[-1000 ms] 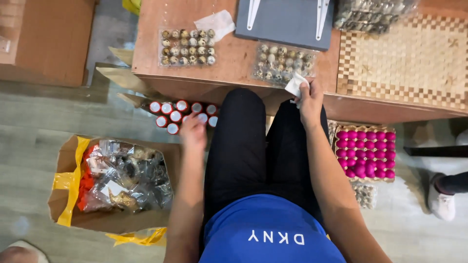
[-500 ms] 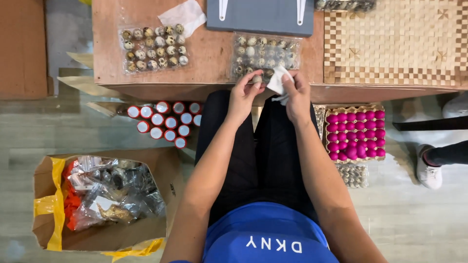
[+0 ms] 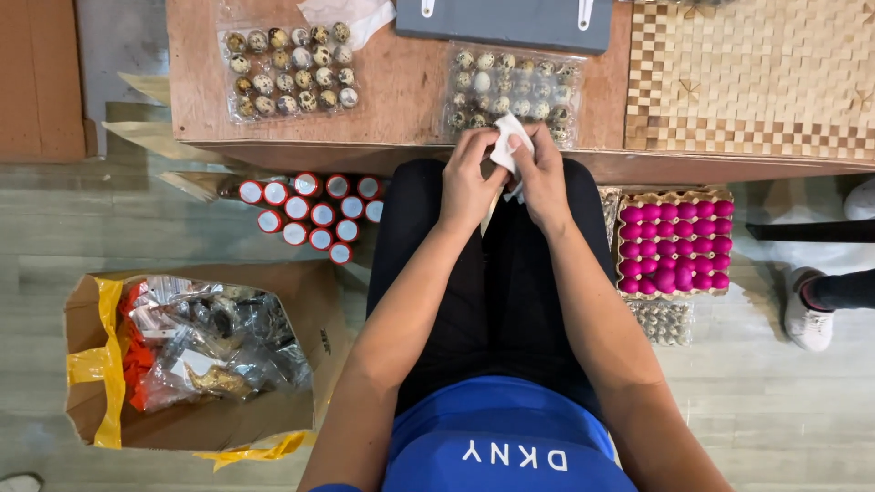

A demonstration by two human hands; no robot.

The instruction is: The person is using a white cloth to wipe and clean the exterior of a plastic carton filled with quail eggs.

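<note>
While pinched between both hands just below the counter [image 3: 401,100] edge at upper centre of the frame, small white paper slip [image 3: 504,150] held upright-ish, long axis running roughly up and down the picture. Left hand [image 3: 469,182] closed on its lower left edge, right hand [image 3: 542,182] closed on its right side, fingertips of the two touching around it; neither nearer than the other. Directly above, just past the fingertips, clear plastic tray of speckled quail eggs [image 3: 510,91] flat on the counter. Second such tray [image 3: 287,68] well apart toward upper left. Red-capped white bottles [image 3: 310,214] on the floor at left centre, tray of pink eggs [image 3: 674,241] at right, both off to the sides of the hands.
</note>
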